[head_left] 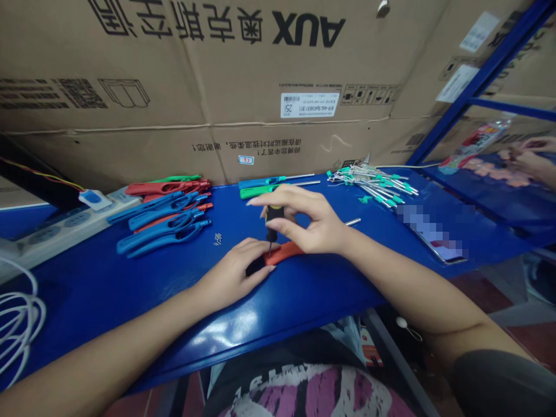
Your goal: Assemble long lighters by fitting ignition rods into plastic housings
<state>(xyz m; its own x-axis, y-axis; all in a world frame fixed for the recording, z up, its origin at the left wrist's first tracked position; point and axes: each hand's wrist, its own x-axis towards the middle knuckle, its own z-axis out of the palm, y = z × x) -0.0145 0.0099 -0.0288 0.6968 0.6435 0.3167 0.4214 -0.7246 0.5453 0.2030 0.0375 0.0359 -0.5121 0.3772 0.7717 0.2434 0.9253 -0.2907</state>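
Note:
My right hand [306, 220] is closed round a short black and yellow screwdriver [272, 223] held upright. Its tip points down onto the end of a red-orange lighter [283, 252] lying on the blue table. My left hand [241, 267] pinches that same end between thumb and fingers. The lighter's middle is hidden under my right hand, and a metal tube [354, 222] shows beyond it. Small screws [218, 238] lie loose to the left of my hands. Behind them rest a blue lighter [256, 182] and a green lighter [254, 191] with metal tubes.
Blue and red lighter shells [167, 223] are piled at left beside a power strip [56, 229]. Metal tubes with green ends [376, 184] lie at back right, near a phone [434, 234]. A cardboard wall [208, 104] stands behind. Another person's hand [532, 159] shows at far right.

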